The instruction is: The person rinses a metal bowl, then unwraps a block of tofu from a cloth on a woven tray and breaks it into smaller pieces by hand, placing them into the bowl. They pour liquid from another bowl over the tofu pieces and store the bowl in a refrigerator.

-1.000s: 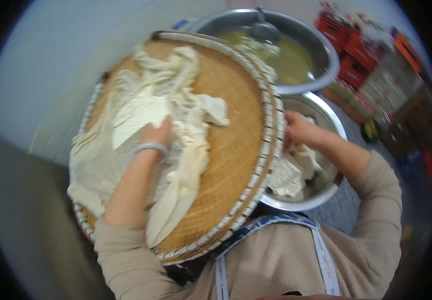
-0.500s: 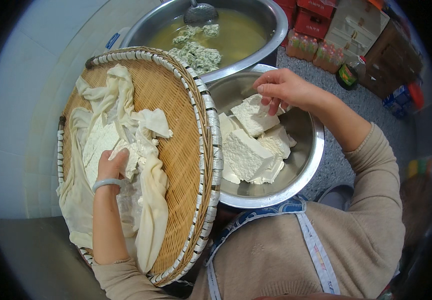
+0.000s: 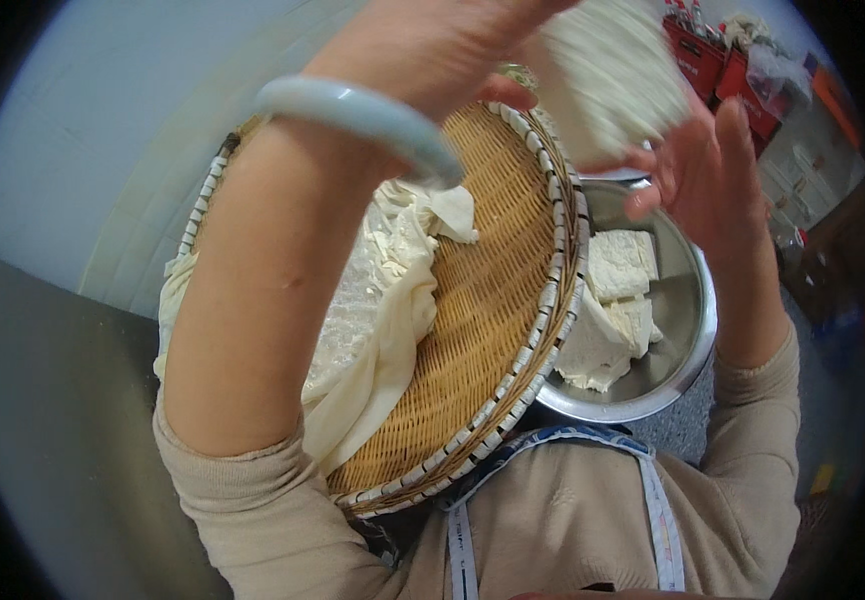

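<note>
Raised high in front of me is a white slab of tofu (image 3: 618, 85), smeared by motion and cut off by the upper edge. My left hand (image 3: 443, 50), with a pale bangle at its wrist, grips the slab from the left; part of that hand is out of the picture. From the right, my right hand (image 3: 708, 170) supports the slab on its fingers, with the thumb standing apart. Below sits a metal bowl (image 3: 688, 345) with several tofu pieces (image 3: 618, 265). A cream cloth (image 3: 383, 350) with white crumbs lies on the round wicker tray (image 3: 493, 300), half covered by my left forearm.
The tray's rim overlaps the bowl's left side. Red crates (image 3: 698, 55) with bottles stand at the far right, near a clear plastic bag (image 3: 778, 75). A pale tiled wall (image 3: 103, 150) rises on the left.
My left hand has lifted the tofu slab off the cloth and up to the right. My right hand has risen from over the bowl to meet it. The whole view has shifted.
</note>
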A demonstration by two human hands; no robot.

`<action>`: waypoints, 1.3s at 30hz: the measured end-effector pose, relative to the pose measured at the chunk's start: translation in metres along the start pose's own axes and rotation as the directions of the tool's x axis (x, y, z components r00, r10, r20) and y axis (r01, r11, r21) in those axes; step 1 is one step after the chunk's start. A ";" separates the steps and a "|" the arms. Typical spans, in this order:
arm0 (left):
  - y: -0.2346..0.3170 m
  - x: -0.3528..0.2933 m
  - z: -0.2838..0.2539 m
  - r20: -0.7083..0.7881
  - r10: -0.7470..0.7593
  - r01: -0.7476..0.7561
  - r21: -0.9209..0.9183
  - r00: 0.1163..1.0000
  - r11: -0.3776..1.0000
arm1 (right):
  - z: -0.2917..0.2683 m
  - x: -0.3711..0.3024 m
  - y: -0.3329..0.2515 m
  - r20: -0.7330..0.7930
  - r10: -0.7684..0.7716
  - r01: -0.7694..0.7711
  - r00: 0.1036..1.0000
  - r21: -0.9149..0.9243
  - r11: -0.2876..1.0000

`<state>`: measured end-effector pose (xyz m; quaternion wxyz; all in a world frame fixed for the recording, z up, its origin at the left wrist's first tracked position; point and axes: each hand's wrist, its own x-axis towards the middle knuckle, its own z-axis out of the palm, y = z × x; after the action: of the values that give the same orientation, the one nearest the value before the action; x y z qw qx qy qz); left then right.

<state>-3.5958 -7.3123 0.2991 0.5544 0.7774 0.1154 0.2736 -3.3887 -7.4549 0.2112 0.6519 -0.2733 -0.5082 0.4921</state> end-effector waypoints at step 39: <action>-0.144 -0.169 -0.261 -0.901 -0.147 0.857 0.323 0.409 0.401 | -0.005 0.046 0.025 -0.171 0.105 -0.201 0.980 -0.843 0.499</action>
<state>-3.8617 -7.1339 0.1765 0.1189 0.6435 0.7012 0.2832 -3.3934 -7.4024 0.2062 0.4101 -0.6262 -0.6256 0.2196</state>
